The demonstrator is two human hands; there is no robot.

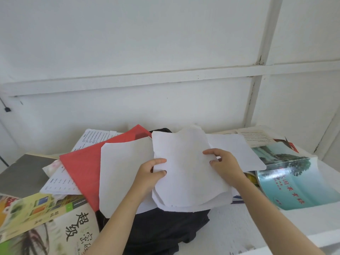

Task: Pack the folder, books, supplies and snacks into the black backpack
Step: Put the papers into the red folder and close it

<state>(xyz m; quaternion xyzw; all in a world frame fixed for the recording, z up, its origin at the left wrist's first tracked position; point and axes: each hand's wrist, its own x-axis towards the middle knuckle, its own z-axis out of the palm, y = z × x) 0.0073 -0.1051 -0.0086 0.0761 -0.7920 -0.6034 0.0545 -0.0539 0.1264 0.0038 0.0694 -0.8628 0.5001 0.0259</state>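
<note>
Centrally, both hands held a stack of white sheets above the backpack. The left hand pinched the stack's left edge, thumb on top, fingers underneath. The right hand gripped the right edge, fingers curled over the paper. The backpack, black, lay at bottom centre on the table, mostly covered by papers; a bit of it showed again at top centre behind the folder. The folder, red, lay left of centre, partly under a loose sheet and over printed pages. A green book sat at lower left, touching the backpack. A teal book lay at right, its cover bowed.
</note>
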